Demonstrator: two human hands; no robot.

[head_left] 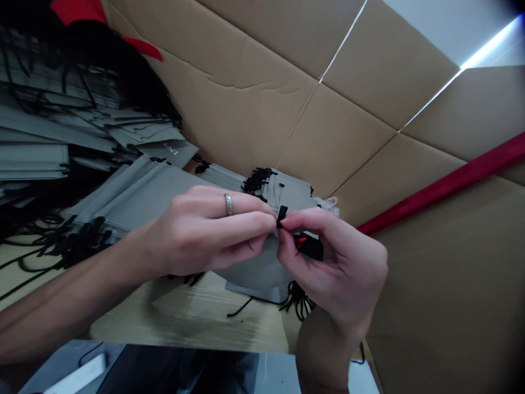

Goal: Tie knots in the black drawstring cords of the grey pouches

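My left hand [213, 232], with a ring on one finger, comes in from the left with its fingertips pinched together. Facing it, my right hand [342, 262] pinches with thumb and forefinger at the same spot. Between the fingertips sticks up a short black cord [283, 211], gripped from both sides. Under the hands hangs a flat grey drawstring pouch [262, 268], partly covered by them. Black cord ends [301, 301] fan out below its lower right corner. A black and red piece [309, 246] shows behind my right fingers; I cannot make out what it is.
Stacks of grey pouches [135, 191] with black cords lie to the left, and more pouches [291, 189] lie behind the hands. Tall cardboard walls [254, 82] enclose the back and right. A red strip [443, 183] crosses the right wall. The pale tabletop [184, 317] ends near me.
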